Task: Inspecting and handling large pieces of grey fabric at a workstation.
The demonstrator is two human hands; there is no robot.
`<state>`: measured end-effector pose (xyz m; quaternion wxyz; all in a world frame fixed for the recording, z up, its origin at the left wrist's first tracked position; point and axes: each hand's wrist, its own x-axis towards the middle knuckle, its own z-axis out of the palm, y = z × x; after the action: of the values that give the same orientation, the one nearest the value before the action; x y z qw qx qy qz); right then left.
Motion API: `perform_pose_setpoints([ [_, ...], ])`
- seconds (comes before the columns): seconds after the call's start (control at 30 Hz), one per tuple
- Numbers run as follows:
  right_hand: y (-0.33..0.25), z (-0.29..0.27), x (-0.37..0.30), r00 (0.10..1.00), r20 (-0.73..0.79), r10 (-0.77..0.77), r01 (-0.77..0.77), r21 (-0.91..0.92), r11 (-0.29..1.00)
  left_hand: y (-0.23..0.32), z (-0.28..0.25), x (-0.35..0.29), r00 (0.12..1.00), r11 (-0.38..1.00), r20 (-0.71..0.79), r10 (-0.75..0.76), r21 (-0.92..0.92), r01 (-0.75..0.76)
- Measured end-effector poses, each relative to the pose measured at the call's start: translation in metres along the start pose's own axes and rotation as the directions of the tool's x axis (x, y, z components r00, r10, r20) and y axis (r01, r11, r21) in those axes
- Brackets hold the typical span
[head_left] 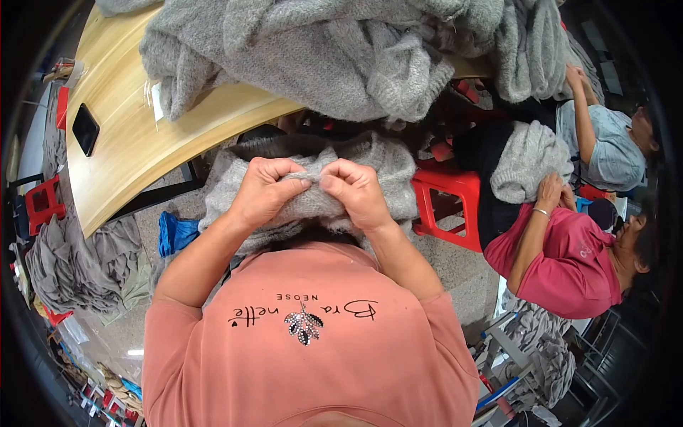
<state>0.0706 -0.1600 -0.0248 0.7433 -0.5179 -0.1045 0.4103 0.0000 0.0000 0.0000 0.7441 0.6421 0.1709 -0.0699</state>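
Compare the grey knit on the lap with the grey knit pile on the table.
The table pile is larger than the lap knit. The left hand and right hand pinch the lap knit; neither touches the table pile. Both are fuzzy, grey and rumpled.

Open lane over bare wooden tabletop [142, 132] at 10 o'clock of left hand [270, 188], phone [85, 129] at its far side, grey knit heap [299, 64] blocking 12, red stool [459, 186] blocking 3 of right hand [353, 193], co-worker [562, 263] beyond it.
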Motion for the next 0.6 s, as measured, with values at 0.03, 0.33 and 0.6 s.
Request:
perform_pose_setpoints([
  [0.03, -0.003, 0.002, -0.001, 0.998, 0.008, -0.067, 0.067, -0.186, 0.980, -0.001, 0.000, 0.000, 1.000, 1.000, -0.009, 0.007, -0.007, -0.007],
  [0.33, 0.003, 0.012, 0.004, 0.971, 0.030, -0.235, 0.228, -0.388, 0.893, -0.013, 0.002, -0.004, 1.000, 1.000, 0.023, 0.003, -0.024, -0.003],
  [0.6, 0.000, 0.005, -0.002, 0.995, -0.012, -0.104, 0.095, -0.314, 0.945, -0.009, 0.006, -0.001, 0.998, 0.989, -0.041, -0.043, -0.141, 0.036],
])
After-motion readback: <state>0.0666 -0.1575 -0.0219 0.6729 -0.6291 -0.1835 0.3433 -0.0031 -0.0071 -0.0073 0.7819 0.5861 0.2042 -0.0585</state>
